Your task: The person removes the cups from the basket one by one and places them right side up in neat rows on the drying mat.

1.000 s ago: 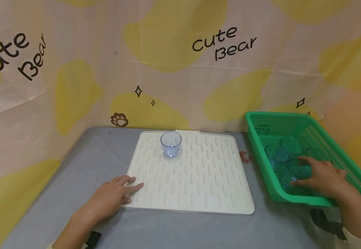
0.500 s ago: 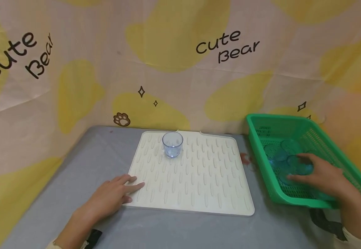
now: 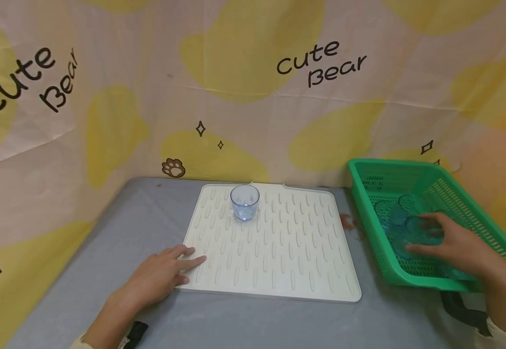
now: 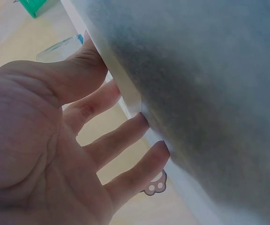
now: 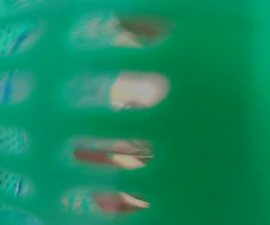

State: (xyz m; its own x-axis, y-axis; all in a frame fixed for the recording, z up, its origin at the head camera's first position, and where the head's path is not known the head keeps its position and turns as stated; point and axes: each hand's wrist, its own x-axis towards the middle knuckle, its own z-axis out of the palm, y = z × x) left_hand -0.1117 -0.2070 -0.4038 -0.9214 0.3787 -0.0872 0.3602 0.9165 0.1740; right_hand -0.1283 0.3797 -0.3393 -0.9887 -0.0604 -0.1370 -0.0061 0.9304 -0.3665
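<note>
Your left hand (image 3: 159, 276) has its fingers spread and loosely extended, and the fingertips rest on the left edge of the white mat (image 3: 288, 271), close to its near corner. Your right hand (image 3: 462, 247) is inside the green basket (image 3: 410, 280); its thumb and fingers are bent round a held glass (image 3: 420, 232), and how firmly they press, you cannot see. The right wrist view shows mainly the basket wall, with blurred skin behind its slots.

The held glass is transparent and bluish. More glasses (image 3: 410, 202) of this kind lie just beyond your right fingers, their round rims overlapping. The basket is plastic, with slotted walls and a perforated floor. The mat carries rows of long oval ridges inside a thin raised border. Beyond your left fingertips, near the far edge, one upright glass (image 3: 245, 203) stands on it.

From your left fingers the ridged surface extends rightward; then a narrow strip of grey table (image 3: 218, 320) separates mat and basket. The basket's near rim passes just below your right wrist.
</note>
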